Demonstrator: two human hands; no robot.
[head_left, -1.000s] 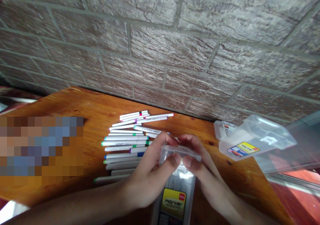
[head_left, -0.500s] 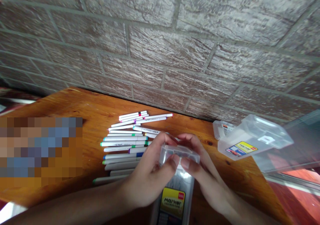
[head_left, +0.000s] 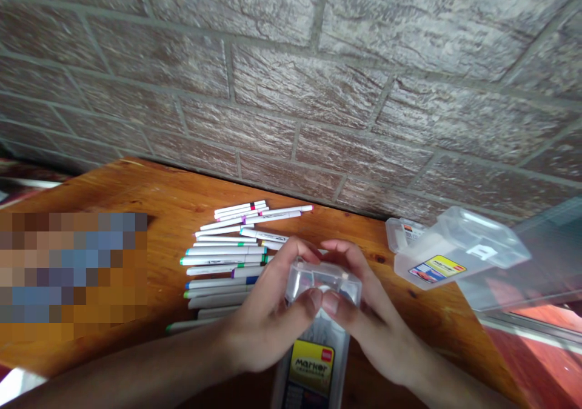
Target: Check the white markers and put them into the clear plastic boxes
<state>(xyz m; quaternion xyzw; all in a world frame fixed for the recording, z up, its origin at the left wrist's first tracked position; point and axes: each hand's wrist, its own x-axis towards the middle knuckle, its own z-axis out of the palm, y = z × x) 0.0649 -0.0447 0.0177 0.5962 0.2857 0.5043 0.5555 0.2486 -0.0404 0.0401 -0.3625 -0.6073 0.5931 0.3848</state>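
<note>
A clear plastic marker case (head_left: 339,360) with a yellow "Marker" label stands close in front of me, its lower end cut off by the frame. My left hand (head_left: 273,315) wraps round the left side of its lid, thumb on the near face. From the other side my right hand (head_left: 364,312) grips the same lid, and both thumbtips nearly meet over the white latch. The far fingers are partly hidden behind the case. Several white markers (head_left: 225,259) with coloured caps lie in a loose row on the table, just left of my hands.
On the right of the wooden table (head_left: 173,197) stands a second clear marker case (head_left: 431,263), with a small clear box (head_left: 402,233) behind it. A stone-patterned wall (head_left: 273,124) runs along the back edge. A blurred-out patch covers the left side.
Both thumbs have slid slightly down over the latch and drawn closer together. The hands stay on the case, and the markers have not moved.
</note>
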